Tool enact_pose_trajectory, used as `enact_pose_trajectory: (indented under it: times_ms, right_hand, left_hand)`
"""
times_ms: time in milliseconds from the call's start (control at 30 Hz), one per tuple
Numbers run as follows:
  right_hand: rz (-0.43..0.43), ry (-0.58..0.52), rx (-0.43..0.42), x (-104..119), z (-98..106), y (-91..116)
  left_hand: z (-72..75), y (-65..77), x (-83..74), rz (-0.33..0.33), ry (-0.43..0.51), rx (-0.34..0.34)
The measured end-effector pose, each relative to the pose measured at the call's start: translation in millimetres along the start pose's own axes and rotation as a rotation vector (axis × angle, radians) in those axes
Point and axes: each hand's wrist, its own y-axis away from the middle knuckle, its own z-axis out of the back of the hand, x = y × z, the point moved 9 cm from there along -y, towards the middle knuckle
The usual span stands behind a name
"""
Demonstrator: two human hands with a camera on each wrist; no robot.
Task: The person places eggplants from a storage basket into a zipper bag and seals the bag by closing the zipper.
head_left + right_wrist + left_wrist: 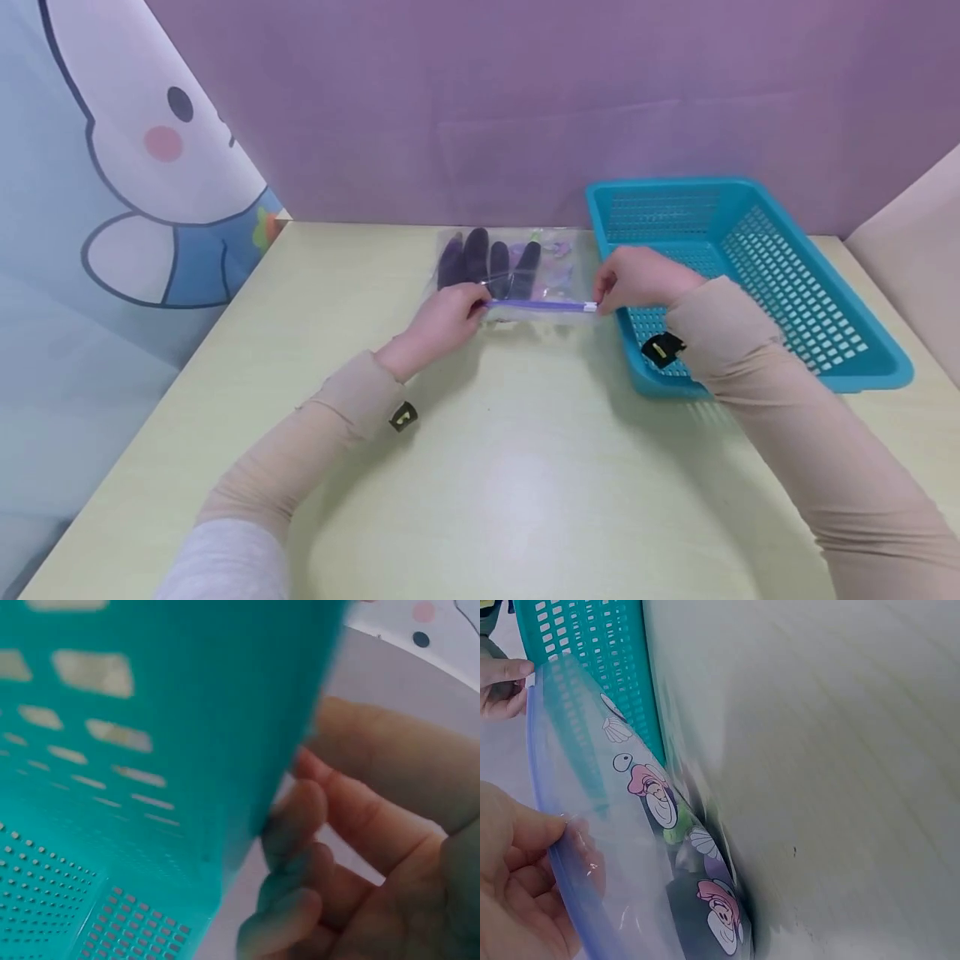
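Note:
A clear zip bag (pixel 551 275) with a purple zip strip and pink cartoon prints stands or leans on the table, its mouth toward me. Inside are several dark, long, round-ended things (pixel 477 258) whose kind I cannot tell; a green bit shows in the left wrist view. My left hand (pixel 444 325) pinches the zip strip near its left part, thumb against the plastic (pixel 630 847). At the strip's other end my right hand (pixel 641 279) pinches the bag's corner by the white slider (pixel 590 307). In the right wrist view the basket wall hides that grip.
A teal plastic basket (pixel 757 200) with a perforated floor and sides stands right of the bag, under my right wrist. The pale table (pixel 495 467) ends at a purple backdrop (pixel 510 108). A cartoon-printed cloth (pixel 142 217) hangs at the left.

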Motion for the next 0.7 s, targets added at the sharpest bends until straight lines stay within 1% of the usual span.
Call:
enact_pose_trajectory:
  times_ms: [167, 300, 400, 467, 633, 700]
  right_hand:
    - [-0.002, 0.042, -0.026, 0.1, 0.7, -2.8]
    - [0.025, 0.079, -0.046, 0.9, 1.9, -5.1]
    - [0.044, 0.086, -0.057, 0.4, 2.5, -6.1]
    - [0.058, 0.081, -0.063, -0.2, 2.9, -6.1]
    - [0.062, 0.032, -0.075, -4.0, 2.3, -6.7]
    - [0.056, 0.010, -0.080, -5.9, 1.5, -8.4]
  left_hand:
    - [0.0, 0.5, 0.3, -0.001, -0.011, 0.005]
    - [-3.8, -0.9, -0.4, 0.004, -0.048, 0.040]
    - [-8.7, -6.1, -4.1, 0.016, -0.053, 0.072]
    - [-11.4, -11.5, -11.7, 0.008, -0.054, 0.080]
    - [-15.1, -25.5, -44.5, -0.061, -0.053, 0.072]
    - [-17.6, -30.2, -54.4, -0.076, -0.045, 0.068]
